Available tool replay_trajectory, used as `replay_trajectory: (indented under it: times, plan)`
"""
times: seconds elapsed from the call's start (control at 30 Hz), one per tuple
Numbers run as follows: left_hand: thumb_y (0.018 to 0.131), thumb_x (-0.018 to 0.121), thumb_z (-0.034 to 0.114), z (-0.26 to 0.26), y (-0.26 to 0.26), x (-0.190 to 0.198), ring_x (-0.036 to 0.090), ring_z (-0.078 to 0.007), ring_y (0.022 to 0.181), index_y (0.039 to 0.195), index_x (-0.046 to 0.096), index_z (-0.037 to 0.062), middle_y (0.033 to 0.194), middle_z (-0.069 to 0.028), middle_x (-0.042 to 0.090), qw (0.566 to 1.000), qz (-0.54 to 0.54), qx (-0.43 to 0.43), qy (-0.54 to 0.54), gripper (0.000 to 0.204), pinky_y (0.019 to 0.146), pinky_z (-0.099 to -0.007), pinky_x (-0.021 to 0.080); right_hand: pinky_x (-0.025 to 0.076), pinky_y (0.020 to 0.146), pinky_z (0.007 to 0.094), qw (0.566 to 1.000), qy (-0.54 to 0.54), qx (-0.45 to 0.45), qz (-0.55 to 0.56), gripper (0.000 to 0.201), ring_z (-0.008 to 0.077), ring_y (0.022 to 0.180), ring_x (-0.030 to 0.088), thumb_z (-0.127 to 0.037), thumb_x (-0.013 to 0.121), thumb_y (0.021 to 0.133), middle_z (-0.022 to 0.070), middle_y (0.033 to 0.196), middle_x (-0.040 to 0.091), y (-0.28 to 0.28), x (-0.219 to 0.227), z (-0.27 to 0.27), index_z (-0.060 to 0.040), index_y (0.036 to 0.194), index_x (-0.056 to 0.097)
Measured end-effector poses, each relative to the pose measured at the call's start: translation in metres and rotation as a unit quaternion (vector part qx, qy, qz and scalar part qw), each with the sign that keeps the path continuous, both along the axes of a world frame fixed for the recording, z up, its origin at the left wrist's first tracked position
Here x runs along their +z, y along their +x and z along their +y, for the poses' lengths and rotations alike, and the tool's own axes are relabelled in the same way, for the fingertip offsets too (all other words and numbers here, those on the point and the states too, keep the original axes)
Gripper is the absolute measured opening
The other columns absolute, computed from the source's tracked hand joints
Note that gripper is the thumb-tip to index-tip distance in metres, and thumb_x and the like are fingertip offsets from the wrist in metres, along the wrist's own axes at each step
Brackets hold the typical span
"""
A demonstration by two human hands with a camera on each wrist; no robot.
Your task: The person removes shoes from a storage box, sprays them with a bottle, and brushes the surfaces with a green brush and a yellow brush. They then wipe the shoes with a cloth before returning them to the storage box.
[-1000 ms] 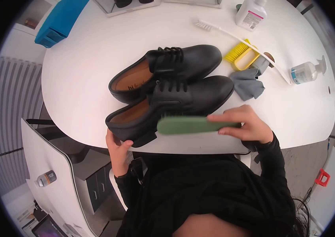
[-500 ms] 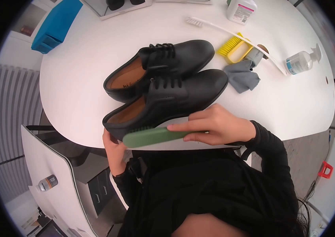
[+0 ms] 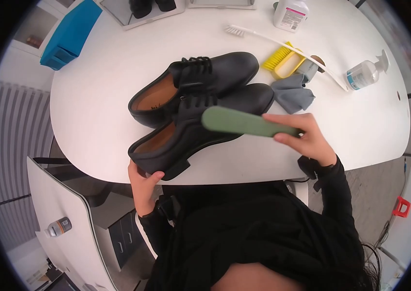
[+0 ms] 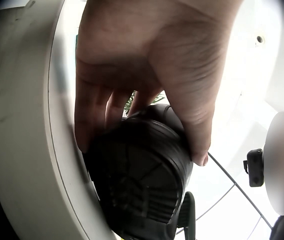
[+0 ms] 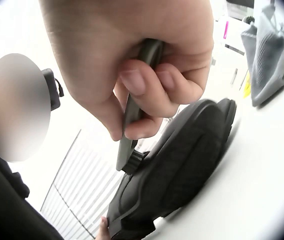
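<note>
Two black lace-up shoes stand side by side on the white table [image 3: 94,136]. My left hand [image 3: 143,188] grips the heel of the near shoe [image 3: 157,154], which leans so that its heel block and sole edge show. In the left wrist view the fingers and thumb span the shoe's heel [image 4: 137,175]. My right hand [image 3: 308,138] holds a green shoe brush [image 3: 237,121] by its handle, bristles down, over the near shoe's outer side. Dark bristles [image 5: 133,164] meet the upper in the right wrist view. The far shoe [image 3: 234,68] lies just behind.
Right of the toes lie a grey cloth [image 3: 293,94], a yellow brush [image 3: 279,59] and a long white brush [image 3: 288,46]. A pump bottle [image 3: 362,75] and a white bottle [image 3: 291,15] stand beyond. A blue case [image 3: 72,34] is at the far left.
The green brush swept left along the near shoe's side to the heel, then came back right and up towards the laces. My left hand stayed at the heel.
</note>
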State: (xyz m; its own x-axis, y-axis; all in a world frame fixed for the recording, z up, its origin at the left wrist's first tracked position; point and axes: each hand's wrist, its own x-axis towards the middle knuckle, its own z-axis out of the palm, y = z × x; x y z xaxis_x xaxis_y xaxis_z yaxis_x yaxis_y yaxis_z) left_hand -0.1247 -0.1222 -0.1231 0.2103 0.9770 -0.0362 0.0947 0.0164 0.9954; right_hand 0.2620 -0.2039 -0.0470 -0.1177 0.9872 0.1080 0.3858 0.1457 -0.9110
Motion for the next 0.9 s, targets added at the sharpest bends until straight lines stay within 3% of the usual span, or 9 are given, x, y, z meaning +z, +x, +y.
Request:
replay_trajectory:
  times: [0.13, 0.27, 0.33, 0.43, 0.47, 0.57, 0.7, 0.77, 0.9]
  plan:
    - [0.056, 0.091, 0.029, 0.002, -0.001, 0.004, 0.058, -0.0185, 0.102, 0.122, 0.053, -0.004, 0.109, -0.0095, 0.063, 1.0, 0.023, -0.016, 0.0, 0.083, 0.093, -0.0317, 0.043, 0.046, 0.067, 0.0235, 0.996, -0.038, -0.085, -0.014, 0.037, 0.0113, 0.069, 0.06, -0.003, 0.067, 0.084, 0.0086, 0.086, 0.069, 0.022, -0.009, -0.016, -0.005, 0.121, 0.064]
    - [0.053, 0.092, 0.029, 0.002, 0.004, 0.018, 0.06, -0.0195, 0.098, 0.118, 0.056, -0.0043, 0.105, -0.0095, 0.064, 0.997, 0.049, -0.057, 0.004, 0.082, 0.09, -0.0315, 0.045, 0.046, 0.065, 0.0239, 0.993, -0.058, -0.1, -0.017, 0.037, 0.0101, 0.067, 0.056, -0.006, 0.067, 0.085, 0.0084, 0.086, 0.069, 0.035, -0.011, -0.021, -0.0052, 0.121, 0.064]
    - [0.051, 0.093, 0.029, 0.002, 0.006, 0.021, 0.061, -0.0198, 0.096, 0.117, 0.057, -0.0048, 0.104, -0.0097, 0.064, 0.996, 0.065, -0.053, 0.026, 0.082, 0.088, -0.0316, 0.046, 0.045, 0.065, 0.0238, 0.99, -0.047, -0.133, 0.001, 0.036, 0.0092, 0.066, 0.054, -0.009, 0.068, 0.085, 0.0081, 0.086, 0.069, 0.041, -0.018, -0.02, -0.0055, 0.121, 0.064]
    - [0.05, 0.094, 0.03, 0.01, 0.009, 0.026, 0.062, -0.0195, 0.095, 0.117, 0.058, -0.0062, 0.103, -0.0105, 0.064, 0.978, 0.127, -0.109, 0.129, 0.084, 0.088, -0.0322, 0.047, 0.043, 0.063, 0.0227, 0.964, -0.06, -0.229, -0.122, 0.036, 0.0082, 0.067, 0.052, -0.011, 0.068, 0.086, 0.0075, 0.088, 0.069, 0.058, -0.024, -0.011, -0.0064, 0.122, 0.064]
    - [0.05, 0.094, 0.031, 0.011, 0.009, 0.026, 0.062, -0.0199, 0.096, 0.117, 0.057, -0.0069, 0.103, -0.0112, 0.064, 0.975, 0.135, -0.106, 0.139, 0.086, 0.088, -0.0328, 0.047, 0.042, 0.061, 0.0215, 0.963, -0.071, -0.241, -0.096, 0.038, 0.0079, 0.066, 0.05, -0.011, 0.069, 0.086, 0.0073, 0.087, 0.068, 0.06, -0.023, -0.011, -0.007, 0.123, 0.063]
    - [0.049, 0.094, 0.035, 0.005, -0.001, 0.017, 0.062, -0.0213, 0.098, 0.118, 0.056, -0.0089, 0.105, -0.0133, 0.064, 0.979, 0.121, -0.084, 0.142, 0.09, 0.09, -0.0343, 0.048, 0.041, 0.06, 0.0214, 0.975, -0.063, -0.212, -0.011, 0.039, 0.0078, 0.064, 0.048, -0.009, 0.068, 0.086, 0.007, 0.088, 0.068, 0.057, -0.011, -0.014, -0.0071, 0.125, 0.062]
    - [0.047, 0.095, 0.039, 0.004, -0.034, 0.024, 0.062, -0.0242, 0.102, 0.118, 0.055, -0.0105, 0.112, -0.0162, 0.063, 0.995, 0.041, -0.053, 0.074, 0.095, 0.094, -0.0359, 0.047, 0.043, 0.06, 0.0236, 0.975, -0.05, -0.206, -0.065, 0.04, 0.0087, 0.064, 0.051, -0.007, 0.067, 0.085, 0.0078, 0.091, 0.068, 0.06, -0.016, -0.009, -0.0072, 0.124, 0.062]
    - [0.053, 0.093, 0.036, 0.006, -0.054, 0.024, 0.061, -0.0243, 0.104, 0.119, 0.055, -0.0103, 0.115, -0.0156, 0.062, 0.99, -0.05, 0.003, 0.134, 0.089, 0.093, -0.0347, 0.048, 0.046, 0.061, 0.0247, 0.982, -0.039, -0.164, -0.088, 0.038, 0.0109, 0.064, 0.056, -0.005, 0.067, 0.084, 0.0099, 0.09, 0.069, 0.058, -0.01, -0.008, -0.0069, 0.121, 0.064]
    - [0.056, 0.092, 0.034, 0.068, -0.087, 0.051, 0.061, -0.0242, 0.105, 0.12, 0.054, -0.0102, 0.116, -0.0155, 0.062, 0.96, -0.02, 0.084, 0.267, 0.086, 0.094, -0.0343, 0.047, 0.046, 0.061, 0.0254, 0.987, -0.074, -0.08, -0.115, 0.035, 0.0137, 0.064, 0.059, -0.006, 0.068, 0.082, 0.0088, 0.084, 0.07, 0.055, -0.013, -0.002, -0.0062, 0.117, 0.064]
